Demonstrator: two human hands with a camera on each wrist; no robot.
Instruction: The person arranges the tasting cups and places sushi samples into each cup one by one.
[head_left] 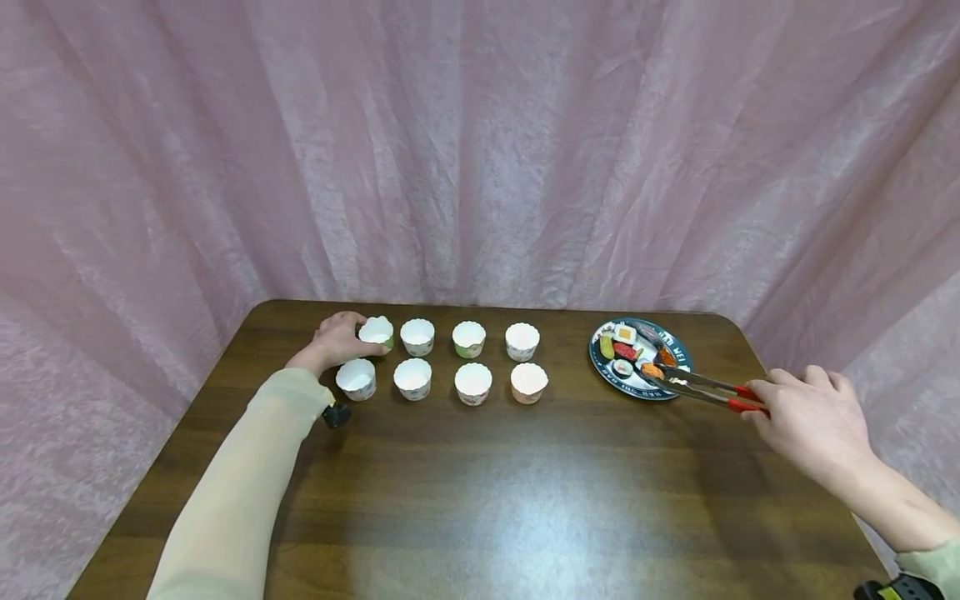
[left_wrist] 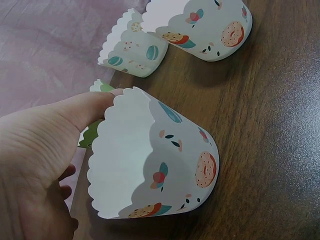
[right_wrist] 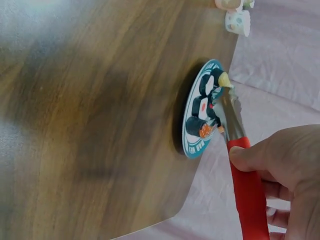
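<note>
My left hand [head_left: 335, 343] is around a green-patterned paper baking cup [head_left: 381, 331] at the back left, thumb on the near side and fingers on the far side. In the left wrist view a white cup with doughnut prints [left_wrist: 185, 165] stands in front and hides most of the green cup [left_wrist: 90, 135]. My right hand [head_left: 813, 421] grips metal tongs [head_left: 737, 406] by their red handles. The tong tips are at an orange-topped sushi piece [head_left: 651, 370] on a round blue-rimmed plate [head_left: 624, 388]; whether they pinch it is unclear.
Several paper cups stand in two rows across the back of the brown wooden table [head_left: 465, 475], among them a peach-toned cup [head_left: 528, 383] at the front right. Other sushi pieces, including a red one [head_left: 624, 351], lie on the plate. A pink curtain [head_left: 480, 167] hangs behind.
</note>
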